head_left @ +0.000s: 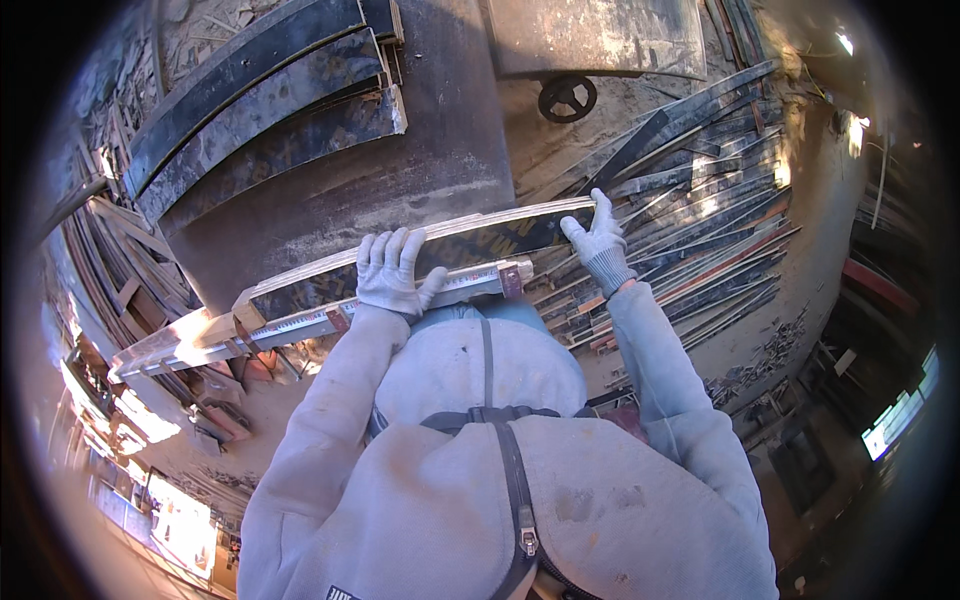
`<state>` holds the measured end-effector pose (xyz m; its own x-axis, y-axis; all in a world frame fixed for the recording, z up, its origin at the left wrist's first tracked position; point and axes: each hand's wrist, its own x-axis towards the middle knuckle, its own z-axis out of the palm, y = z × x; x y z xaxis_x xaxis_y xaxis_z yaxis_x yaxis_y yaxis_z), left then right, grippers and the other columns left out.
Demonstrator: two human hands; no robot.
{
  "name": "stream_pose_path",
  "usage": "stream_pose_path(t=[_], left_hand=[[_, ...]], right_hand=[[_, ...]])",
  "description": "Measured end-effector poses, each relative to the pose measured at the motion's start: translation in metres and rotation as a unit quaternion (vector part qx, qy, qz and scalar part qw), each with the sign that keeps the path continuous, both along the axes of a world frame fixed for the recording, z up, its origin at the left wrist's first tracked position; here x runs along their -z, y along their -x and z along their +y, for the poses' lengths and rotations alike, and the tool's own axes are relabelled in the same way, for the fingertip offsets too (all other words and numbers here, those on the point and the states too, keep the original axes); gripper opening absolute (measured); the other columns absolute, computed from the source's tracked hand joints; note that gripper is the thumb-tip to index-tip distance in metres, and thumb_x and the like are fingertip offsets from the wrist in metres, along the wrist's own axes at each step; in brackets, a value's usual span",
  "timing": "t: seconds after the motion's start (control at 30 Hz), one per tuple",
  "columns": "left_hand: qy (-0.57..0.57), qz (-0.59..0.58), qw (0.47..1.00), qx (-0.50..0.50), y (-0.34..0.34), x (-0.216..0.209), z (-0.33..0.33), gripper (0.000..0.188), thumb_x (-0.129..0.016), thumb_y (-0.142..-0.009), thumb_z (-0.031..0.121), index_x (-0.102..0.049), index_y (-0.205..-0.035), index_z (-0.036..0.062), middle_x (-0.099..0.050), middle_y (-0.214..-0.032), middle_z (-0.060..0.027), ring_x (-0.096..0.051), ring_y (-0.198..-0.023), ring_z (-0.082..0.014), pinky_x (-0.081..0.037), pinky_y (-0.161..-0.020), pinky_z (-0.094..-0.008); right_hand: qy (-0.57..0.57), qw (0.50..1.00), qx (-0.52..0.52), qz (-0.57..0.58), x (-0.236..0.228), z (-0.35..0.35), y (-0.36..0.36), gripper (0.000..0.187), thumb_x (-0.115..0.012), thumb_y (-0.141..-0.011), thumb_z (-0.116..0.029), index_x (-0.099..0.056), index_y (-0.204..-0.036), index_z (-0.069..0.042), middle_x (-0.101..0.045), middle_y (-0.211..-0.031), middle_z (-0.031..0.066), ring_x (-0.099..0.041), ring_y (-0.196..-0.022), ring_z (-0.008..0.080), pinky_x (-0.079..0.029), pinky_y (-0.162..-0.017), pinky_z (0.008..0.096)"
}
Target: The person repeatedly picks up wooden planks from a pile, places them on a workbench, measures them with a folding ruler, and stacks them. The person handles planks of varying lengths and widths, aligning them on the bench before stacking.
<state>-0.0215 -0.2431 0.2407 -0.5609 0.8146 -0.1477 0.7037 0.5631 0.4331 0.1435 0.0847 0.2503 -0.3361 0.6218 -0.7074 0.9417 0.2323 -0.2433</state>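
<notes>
A long plywood strip with a dark, printed face [480, 245] and pale layered edges lies crosswise in front of my body. My gloved left hand [393, 272] is laid over it left of its middle, fingers curled over the far edge and thumb spread toward me. At the strip's right end, my gloved right hand [600, 243] grips the corner between thumb and fingers. Between the strip and my waist runs a metal rail with a measuring scale [300, 325]; my left wrist passes above it. A small wood block [515, 268] sits at the rail's right end.
Several dark-faced boards [270, 110] are stacked on the far left of a worn metal table [440, 130]. Beyond the right hand, long wood strips [690, 230] lie piled on the ground. A black handwheel [567, 99] sits under another metal panel [600, 35]. Scrap wood [225, 400] lies at left.
</notes>
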Motion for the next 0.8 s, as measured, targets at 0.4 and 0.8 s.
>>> stream_pose_path(t=[0.4, 0.8], left_hand=[[-0.089, 0.092, 0.991, -0.042, -0.013, -0.006, 0.035, 0.051, -0.074, -0.093, 0.039, -0.058, -0.135, 0.0163, -0.063, -0.129, -0.0113, -0.058, -0.125, -0.0352, -0.04, -0.114, -0.0519], [-0.028, 0.131, 0.988, -0.077, -0.015, 0.01, 0.044, 0.045, -0.07, -0.098, 0.044, -0.064, -0.131, 0.0141, -0.066, -0.125, -0.0132, -0.061, -0.119, -0.036, -0.045, -0.106, -0.0503]], right_hand=[[-0.22, 0.765, -0.575, 0.19, -0.018, 0.085, -0.014, 0.086, -0.074, -0.078, -0.012, -0.042, -0.156, 0.002, -0.057, -0.144, 0.0224, -0.054, -0.134, 0.0367, -0.042, -0.116, 0.0458], [-0.214, 0.76, -0.577, 0.21, -0.01, 0.092, 0.013, 0.044, -0.079, -0.072, -0.012, -0.065, -0.113, -0.003, -0.069, -0.106, 0.0218, -0.067, -0.106, 0.0415, -0.055, -0.094, 0.0474]])
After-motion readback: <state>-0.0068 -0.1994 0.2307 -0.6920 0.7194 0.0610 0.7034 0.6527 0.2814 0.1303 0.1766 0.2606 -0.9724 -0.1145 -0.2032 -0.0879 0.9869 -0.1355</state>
